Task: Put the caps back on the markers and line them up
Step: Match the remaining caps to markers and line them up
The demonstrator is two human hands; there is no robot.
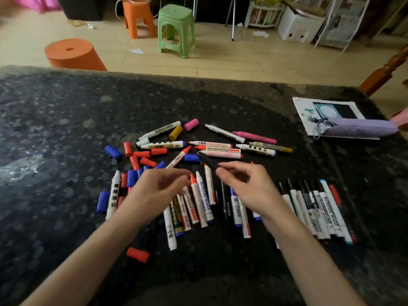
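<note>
Black speckled table (66, 129) | wood floor (220, 60), green stool (175, 23) | right fingers (223, 173) pinch black marker (206, 160) | left fingers (176, 174) loosely curled

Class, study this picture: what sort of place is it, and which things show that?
Probably a room in a home: a green stool and an orange stool stand on a plank floor, storage racks stand behind, and the markers lie on a dark speckled table.
</note>
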